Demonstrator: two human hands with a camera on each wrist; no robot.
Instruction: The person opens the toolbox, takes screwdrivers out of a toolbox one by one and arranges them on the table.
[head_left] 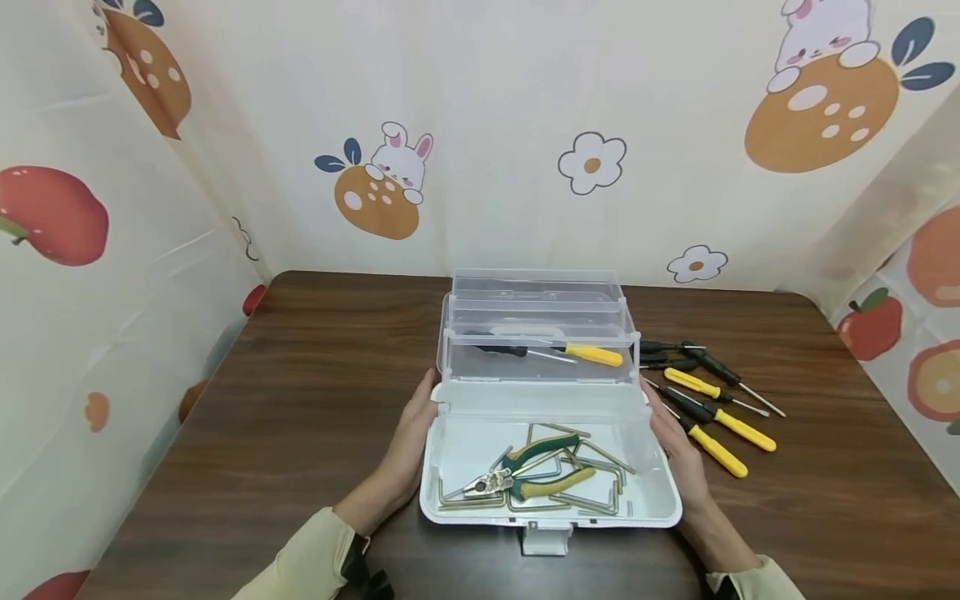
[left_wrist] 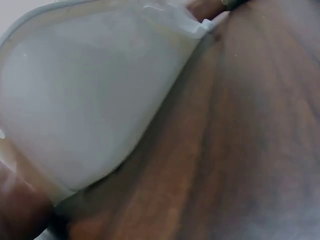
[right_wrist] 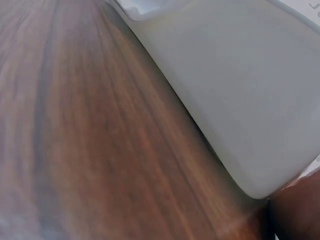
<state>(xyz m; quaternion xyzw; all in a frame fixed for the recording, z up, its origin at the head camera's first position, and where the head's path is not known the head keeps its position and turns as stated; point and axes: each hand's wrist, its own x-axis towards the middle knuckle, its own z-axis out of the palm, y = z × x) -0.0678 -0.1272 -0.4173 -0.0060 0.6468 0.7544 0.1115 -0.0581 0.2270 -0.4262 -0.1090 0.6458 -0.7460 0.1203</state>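
A white plastic storage box with a clear lid stands open on the table. My left hand holds its left side, and my right hand holds the right side; the undersides of both hands are hidden. Inside the tray lie green-and-yellow pliers on top of several bent hex keys. Behind the clear plastic lid, a black-handled screwdriver and a yellow-handled screwdriver show through. Both wrist views look closely at the box's pale outer wall.
Several black and yellow screwdrivers lie loose on the dark wooden table, to the right of the box. A front latch hangs down from the box's near edge. Patterned cloth hangs behind the table and along its sides.
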